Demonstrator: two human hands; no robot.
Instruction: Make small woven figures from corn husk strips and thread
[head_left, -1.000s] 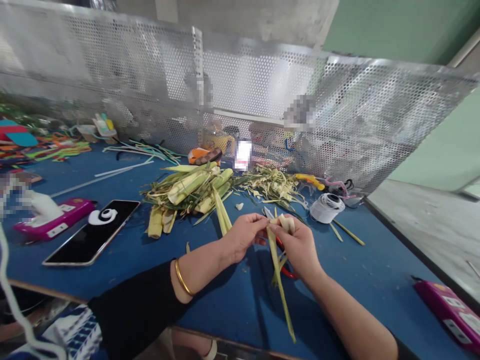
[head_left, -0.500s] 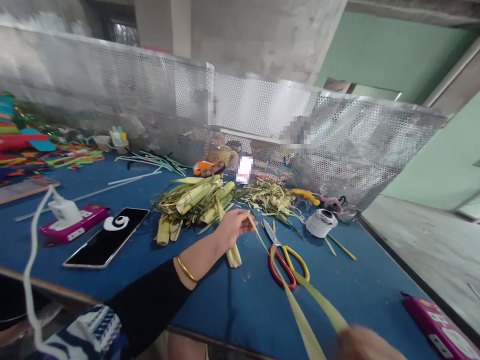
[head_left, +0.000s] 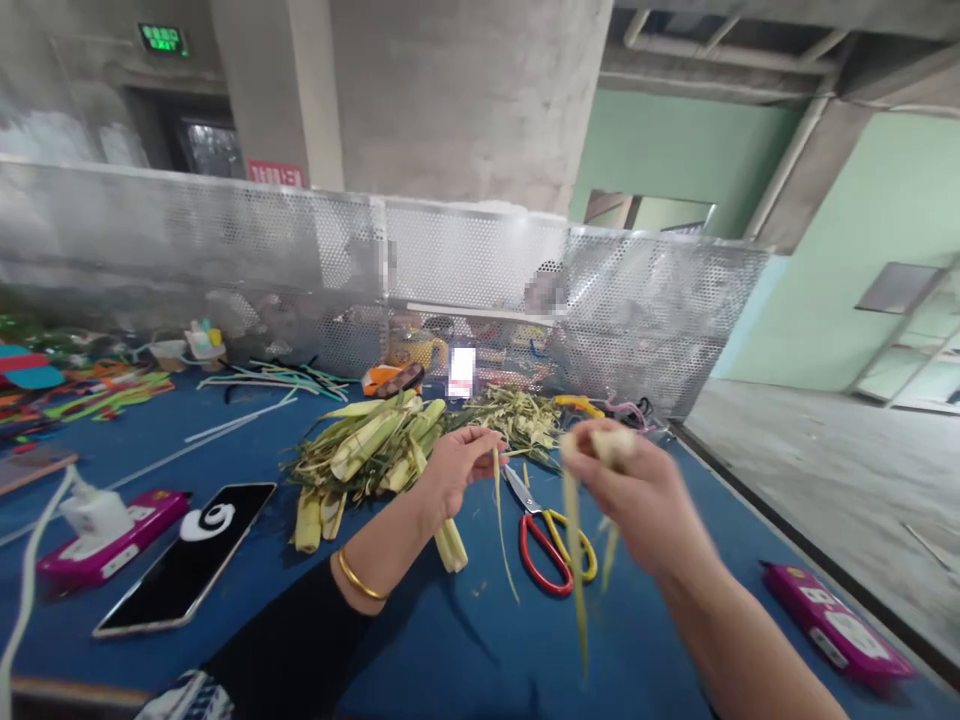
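My left hand (head_left: 466,465), with a gold bangle at its wrist, pinches a thin pale green leaf strip (head_left: 501,530) that hangs down over the table. At the right, my right hand (head_left: 626,480) is closed on a bunched leaf strip (head_left: 576,570), whose long end dangles below the fingers. Between and below the hands lie scissors (head_left: 541,540) with one red and one yellow handle. Beside my left hand is a pile of green stalks and husks (head_left: 375,440). Leaf shreds (head_left: 517,415) are heaped behind the hands.
On the blue table (head_left: 450,660) a black phone (head_left: 191,560) and a magenta power strip (head_left: 112,535) lie at the left. Another magenta power strip (head_left: 832,620) is at the right edge. A perforated metal screen (head_left: 465,260) stands along the back.
My right hand has come up from the lower right edge to near my left hand, bringing its strip along. The camera view has shifted, and the white roll is now hidden behind my right hand.
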